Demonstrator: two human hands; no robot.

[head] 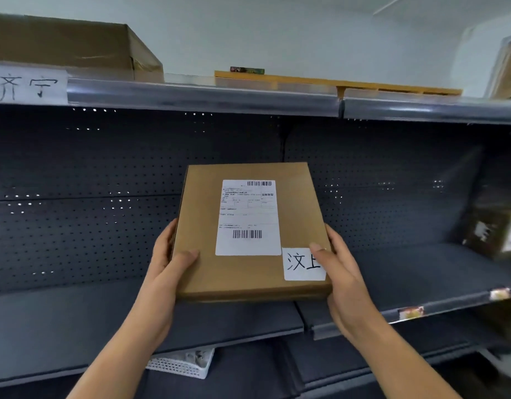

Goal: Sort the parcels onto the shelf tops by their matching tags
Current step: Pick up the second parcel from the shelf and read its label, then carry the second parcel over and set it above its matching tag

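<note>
I hold a flat brown cardboard parcel point(248, 272) in front of the dark shelving, face up. It carries a white shipping label point(248, 217) and a white handwritten tag point(303, 264) at its lower right corner. My left hand point(165, 260) grips its left edge with the thumb on top. My right hand point(342, 272) grips the right edge, its thumb resting on the tag. On the shelf top's front rail at the far left hangs a white handwritten sign point(27, 85). The top rail point(205, 96) runs across the view above the parcel.
A large brown carton point(70, 47) stands on the shelf top at the left. A thin yellow board point(335, 82) with a small dark box point(247, 70) lies on the top at centre right. A dark packet point(496, 231) sits on the middle shelf at right. A white basket point(185, 362) lies lower down.
</note>
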